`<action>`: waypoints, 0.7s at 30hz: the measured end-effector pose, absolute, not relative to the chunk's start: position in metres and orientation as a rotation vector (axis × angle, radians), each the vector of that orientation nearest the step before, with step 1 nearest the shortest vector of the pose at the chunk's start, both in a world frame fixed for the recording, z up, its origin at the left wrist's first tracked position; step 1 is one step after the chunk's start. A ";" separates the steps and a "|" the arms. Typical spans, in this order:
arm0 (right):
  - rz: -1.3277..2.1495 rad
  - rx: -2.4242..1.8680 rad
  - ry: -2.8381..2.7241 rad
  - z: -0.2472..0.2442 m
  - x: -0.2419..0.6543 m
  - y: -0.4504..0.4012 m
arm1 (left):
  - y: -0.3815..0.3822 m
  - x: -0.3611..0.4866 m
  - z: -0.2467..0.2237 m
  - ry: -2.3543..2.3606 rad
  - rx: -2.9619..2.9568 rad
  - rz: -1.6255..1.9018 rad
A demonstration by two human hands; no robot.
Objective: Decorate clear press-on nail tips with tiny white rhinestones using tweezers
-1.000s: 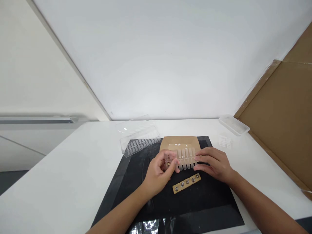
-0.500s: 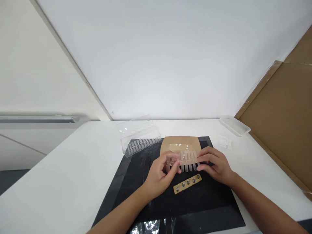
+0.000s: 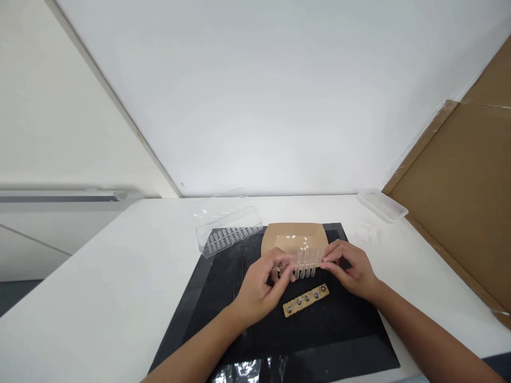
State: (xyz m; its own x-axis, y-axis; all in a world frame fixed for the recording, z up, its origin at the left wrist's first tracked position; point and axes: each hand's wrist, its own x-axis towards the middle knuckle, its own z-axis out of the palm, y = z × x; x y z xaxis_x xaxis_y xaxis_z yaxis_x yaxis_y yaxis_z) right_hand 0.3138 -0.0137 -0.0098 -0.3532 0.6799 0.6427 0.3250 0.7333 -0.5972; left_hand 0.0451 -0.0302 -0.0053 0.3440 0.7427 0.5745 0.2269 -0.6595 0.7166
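My left hand (image 3: 261, 284) pinches the left end of a strip of clear false nail tips (image 3: 306, 260). The other end of the strip is between the thumb and fingertips of my right hand (image 3: 353, 268). Two rows of tips show between my hands; my left fingers hide some of them. The strip is held up in front of a brown paper tray (image 3: 273, 232), where several small white pieces (image 3: 304, 247) lie. Below the hands, a tan bar (image 3: 294, 307) with several round metal studs lies on the black mat (image 3: 339, 330).
A clear plastic box (image 3: 229, 234) with more nail tips stands at the back left, beside a clear lid (image 3: 215, 205). At the back right are a translucent tray (image 3: 383, 205) and a white dotted sheet (image 3: 367, 232). A cardboard panel (image 3: 459, 202) borders the right side.
The strip has tilted between my hands, its tips now seen more edge-on. My right fingers have closed tighter on its right end. More white pieces show in the paper tray.
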 end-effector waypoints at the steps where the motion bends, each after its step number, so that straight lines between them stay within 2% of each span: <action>1: 0.453 -0.770 -1.958 -0.010 0.314 -0.014 | -0.030 0.045 -0.006 0.850 2.082 1.292; 7: 0.341 -0.743 -2.027 -0.006 0.314 -0.016 | -0.031 0.046 -0.010 0.921 1.943 1.254; 16: -0.104 -0.800 -2.067 -0.009 0.308 -0.021 | -0.034 0.050 -0.012 1.011 1.755 1.280; 21: -0.228 -0.808 -2.119 -0.011 0.307 -0.021 | -0.033 0.050 -0.011 1.011 1.756 1.271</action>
State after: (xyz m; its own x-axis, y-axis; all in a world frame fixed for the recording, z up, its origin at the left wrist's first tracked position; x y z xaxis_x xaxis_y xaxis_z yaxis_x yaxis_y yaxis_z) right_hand 0.3067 -0.0213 -0.0105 -0.4431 0.4682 0.7645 0.6200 0.7760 -0.1159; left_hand 0.0501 -0.0335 -0.0113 0.2013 0.8995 0.3878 0.1758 -0.4227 0.8891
